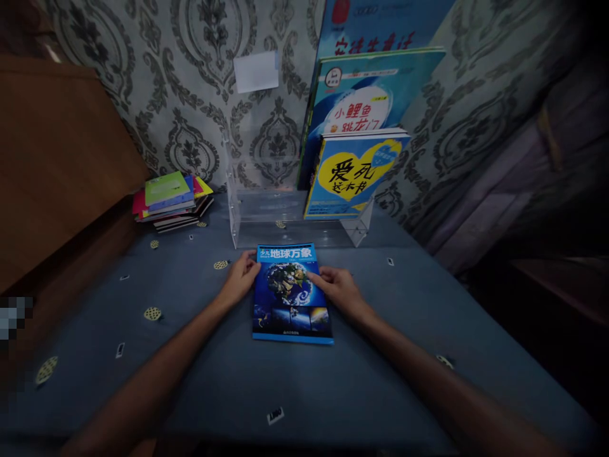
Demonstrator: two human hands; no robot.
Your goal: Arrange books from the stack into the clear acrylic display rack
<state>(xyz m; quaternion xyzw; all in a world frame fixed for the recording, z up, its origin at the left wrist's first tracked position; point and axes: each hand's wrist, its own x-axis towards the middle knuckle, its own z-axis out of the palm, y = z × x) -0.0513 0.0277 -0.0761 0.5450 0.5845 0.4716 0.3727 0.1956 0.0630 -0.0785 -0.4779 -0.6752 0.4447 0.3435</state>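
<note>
Book [288,285] — blue, “地球万象” — between both hands [241,277] [342,290]

You can read 少儿 and 地球万象 on the Earth-cover paperback [288,292] before you. Toward one o'clock from it, you see 爱死这本书 on the yellow-heart book [354,178], 小鲤鱼跳龙门 on the teal picture book [356,108] behind that, and 安徒生童话 on the rearmost blue book [375,25]. At six o'clock, you cannot make out the tablecloth's printed label [275,416] for certain.
</note>
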